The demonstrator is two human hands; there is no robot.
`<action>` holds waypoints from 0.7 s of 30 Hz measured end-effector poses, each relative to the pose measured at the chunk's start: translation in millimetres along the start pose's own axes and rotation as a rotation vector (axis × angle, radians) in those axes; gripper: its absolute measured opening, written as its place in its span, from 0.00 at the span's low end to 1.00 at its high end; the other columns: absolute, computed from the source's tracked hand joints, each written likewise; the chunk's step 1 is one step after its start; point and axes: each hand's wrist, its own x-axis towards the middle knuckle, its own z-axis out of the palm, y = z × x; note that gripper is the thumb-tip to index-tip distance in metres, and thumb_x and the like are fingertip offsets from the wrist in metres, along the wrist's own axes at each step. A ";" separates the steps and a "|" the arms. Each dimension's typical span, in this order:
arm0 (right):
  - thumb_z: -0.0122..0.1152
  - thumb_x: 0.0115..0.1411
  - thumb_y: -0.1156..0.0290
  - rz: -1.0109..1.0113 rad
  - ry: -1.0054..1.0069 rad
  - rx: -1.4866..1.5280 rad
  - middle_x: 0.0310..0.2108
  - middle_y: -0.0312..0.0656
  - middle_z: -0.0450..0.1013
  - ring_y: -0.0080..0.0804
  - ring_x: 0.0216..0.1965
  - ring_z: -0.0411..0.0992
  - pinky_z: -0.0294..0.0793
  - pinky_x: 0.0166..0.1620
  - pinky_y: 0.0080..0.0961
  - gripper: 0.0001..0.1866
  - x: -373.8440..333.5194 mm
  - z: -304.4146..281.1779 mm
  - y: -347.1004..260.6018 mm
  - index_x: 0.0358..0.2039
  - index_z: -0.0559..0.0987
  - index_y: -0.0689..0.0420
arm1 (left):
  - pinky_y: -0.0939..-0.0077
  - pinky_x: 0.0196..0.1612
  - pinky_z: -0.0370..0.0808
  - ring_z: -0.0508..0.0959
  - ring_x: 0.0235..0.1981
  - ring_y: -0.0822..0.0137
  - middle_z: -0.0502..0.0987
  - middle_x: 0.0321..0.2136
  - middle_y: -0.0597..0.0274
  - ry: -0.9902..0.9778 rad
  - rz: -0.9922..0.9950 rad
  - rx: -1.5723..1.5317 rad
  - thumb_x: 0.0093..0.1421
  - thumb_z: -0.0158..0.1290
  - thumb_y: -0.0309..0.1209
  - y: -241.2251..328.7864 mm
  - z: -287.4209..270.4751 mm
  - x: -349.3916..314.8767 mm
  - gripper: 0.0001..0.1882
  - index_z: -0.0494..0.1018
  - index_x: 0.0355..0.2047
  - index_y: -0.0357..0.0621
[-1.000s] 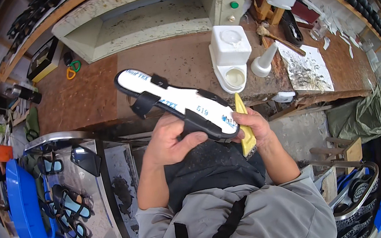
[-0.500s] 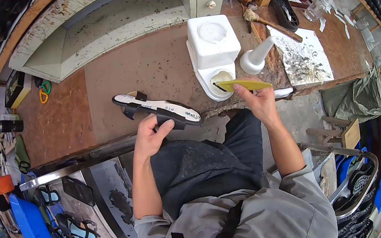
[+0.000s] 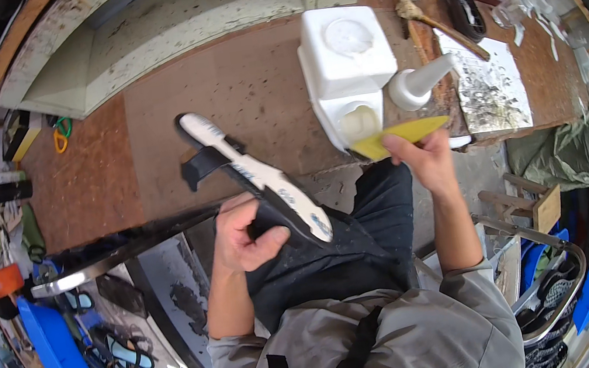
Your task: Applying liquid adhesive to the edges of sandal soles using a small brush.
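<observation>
My left hand (image 3: 246, 239) is closed on a sandal (image 3: 285, 194) with black straps and a pale, marked footbed, tilted over my lap and the bench edge. The thumb and fingers grip it at a wide black strap. In my right hand (image 3: 425, 159) a flat yellow applicator (image 3: 414, 129) is pinched between thumb and fingers. Its tip lies by the rim of the small open cup (image 3: 361, 124) on a white plastic dispenser (image 3: 348, 50); whether they touch I cannot tell. Just right of the dispenser stands a white cone-shaped nozzle piece (image 3: 421, 84).
The brown workbench (image 3: 99, 172) runs across, with a pale metal housing (image 3: 165, 52) behind. A hammer-like tool (image 3: 441, 27) and a stained sheet (image 3: 491, 80) lie right. Green-and-orange scissors (image 3: 63, 135) are far left. Sandals (image 3: 129, 351) lie low left, beside a blue bin (image 3: 58, 364).
My left hand has swung the sandal to a steeper slant, its near end lower over my lap. The right hand has drawn the yellow applicator's tip out of the cup, toward its near rim.
</observation>
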 end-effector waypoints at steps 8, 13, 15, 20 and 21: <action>0.61 0.51 0.78 -0.147 -0.171 0.546 0.25 0.46 0.73 0.26 0.18 0.69 0.68 0.22 0.17 0.07 -63.8 45.5 -61.5 0.30 0.75 0.68 | 0.68 0.32 0.70 0.75 0.27 0.53 0.74 0.24 0.49 -0.078 0.191 -0.085 0.44 0.54 0.33 47.1 24.6 -4.1 0.13 0.73 0.23 0.32; 0.62 0.49 0.78 -0.390 -0.212 0.351 0.24 0.45 0.73 0.30 0.24 0.70 0.69 0.29 0.25 0.07 -70.9 55.3 -79.1 0.29 0.75 0.66 | 0.70 0.26 0.68 0.74 0.22 0.54 0.73 0.22 0.49 -0.092 0.262 -0.082 0.41 0.54 0.32 62.0 32.7 -14.7 0.13 0.72 0.21 0.31; 0.63 0.48 0.79 -0.480 -0.225 0.276 0.24 0.46 0.74 0.31 0.23 0.71 0.70 0.29 0.25 0.07 -74.6 56.8 -84.7 0.28 0.76 0.66 | 0.71 0.25 0.68 0.74 0.21 0.53 0.73 0.22 0.49 -0.095 0.347 -0.091 0.40 0.54 0.31 67.7 35.5 -17.4 0.12 0.72 0.21 0.31; 0.65 0.46 0.78 -0.628 -0.278 0.217 0.22 0.46 0.74 0.32 0.20 0.71 0.69 0.25 0.24 0.08 -89.9 52.6 -90.8 0.28 0.76 0.65 | 0.69 0.27 0.69 0.74 0.22 0.51 0.73 0.23 0.48 -0.095 0.339 -0.067 0.40 0.54 0.31 83.1 39.1 -27.3 0.13 0.71 0.21 0.31; 0.65 0.46 0.78 -0.638 -0.276 0.213 0.22 0.46 0.74 0.32 0.20 0.71 0.69 0.24 0.23 0.08 -93.7 52.0 -91.9 0.27 0.77 0.65 | 0.69 0.27 0.70 0.74 0.22 0.51 0.73 0.23 0.47 -0.081 0.331 -0.080 0.40 0.54 0.31 85.8 41.3 -29.4 0.13 0.71 0.21 0.30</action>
